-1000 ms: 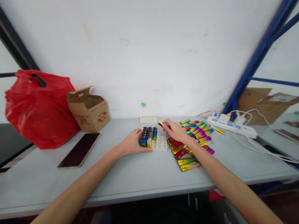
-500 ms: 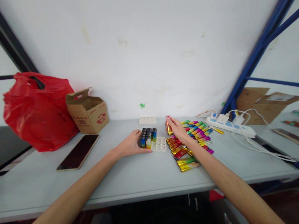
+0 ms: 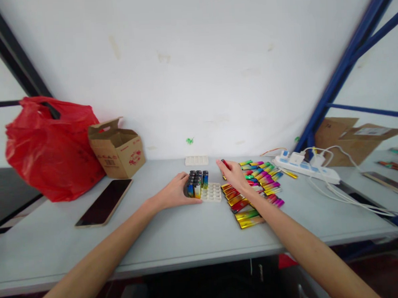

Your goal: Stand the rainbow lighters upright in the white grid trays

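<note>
A white tray (image 3: 212,192) with rows of round-cornered holes lies on the table. Several lighters (image 3: 196,181) with dark tops stand upright in its left part, while the holes at the right show bare. My left hand (image 3: 176,191) curls around the left side of the filled tray, thumb along the near edge. To the right and slightly farther back, my right hand (image 3: 233,174) is closed on a red lighter (image 3: 225,163), its dark end up; the fingers hide most of it. Just beyond and under that forearm lies a spread of shiny multicoloured lighters (image 3: 238,196).
Against the wall lies another white tray (image 3: 196,160). At left are a phone (image 3: 105,203), an opened cardboard box (image 3: 121,151) and a red plastic bag (image 3: 52,148). A power strip (image 3: 306,168) with white cables lies at right, near a blue metal frame (image 3: 335,75).
My right hand has turned the red lighter, so its dark end now points up and more of it is covered by the fingers. My left hand stays at the tray.
</note>
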Available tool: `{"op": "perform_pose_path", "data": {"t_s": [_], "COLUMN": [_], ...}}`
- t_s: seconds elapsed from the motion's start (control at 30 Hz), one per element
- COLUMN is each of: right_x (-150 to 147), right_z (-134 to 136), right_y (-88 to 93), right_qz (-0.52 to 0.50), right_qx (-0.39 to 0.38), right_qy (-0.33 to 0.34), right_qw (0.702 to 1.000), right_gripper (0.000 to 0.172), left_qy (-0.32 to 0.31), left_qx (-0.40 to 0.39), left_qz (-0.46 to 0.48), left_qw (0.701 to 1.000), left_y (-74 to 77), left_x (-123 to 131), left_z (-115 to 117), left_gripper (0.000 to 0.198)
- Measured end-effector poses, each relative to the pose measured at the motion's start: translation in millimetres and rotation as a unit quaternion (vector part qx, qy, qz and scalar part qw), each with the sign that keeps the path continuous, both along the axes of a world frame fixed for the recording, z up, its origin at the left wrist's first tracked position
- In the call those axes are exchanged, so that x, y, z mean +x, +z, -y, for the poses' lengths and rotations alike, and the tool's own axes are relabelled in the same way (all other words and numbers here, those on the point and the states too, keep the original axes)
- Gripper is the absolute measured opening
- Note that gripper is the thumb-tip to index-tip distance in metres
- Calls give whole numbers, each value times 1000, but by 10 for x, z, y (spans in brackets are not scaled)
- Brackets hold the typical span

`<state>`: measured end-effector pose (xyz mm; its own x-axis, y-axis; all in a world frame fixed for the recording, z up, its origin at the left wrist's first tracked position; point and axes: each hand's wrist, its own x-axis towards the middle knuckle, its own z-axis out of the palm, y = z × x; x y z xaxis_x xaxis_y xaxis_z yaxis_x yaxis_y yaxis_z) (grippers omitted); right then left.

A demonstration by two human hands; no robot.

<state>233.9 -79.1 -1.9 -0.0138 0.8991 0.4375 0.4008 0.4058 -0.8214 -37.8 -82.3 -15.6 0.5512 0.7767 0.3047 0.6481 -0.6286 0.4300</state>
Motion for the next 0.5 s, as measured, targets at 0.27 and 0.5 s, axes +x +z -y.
{"op": "perform_pose_path", "data": {"t_s": [0.27,0.5], "right_x": [-81,-75], "right_z": [30,102], "right_y": [8,82], "right_qz": [56,47], "right_qx": [25,60], "right_qy": [-53,-34], "right_qw": [997,997], "right_gripper": [48,58], "left_qy": [-4,0], "left_qx": [11,6], "left_qz": [-2,2], "left_qw": [1000,1000], "left_y": [3,-7], "left_x": [0,-3], "left_z": [6,0], "left_gripper": [74,71]}}
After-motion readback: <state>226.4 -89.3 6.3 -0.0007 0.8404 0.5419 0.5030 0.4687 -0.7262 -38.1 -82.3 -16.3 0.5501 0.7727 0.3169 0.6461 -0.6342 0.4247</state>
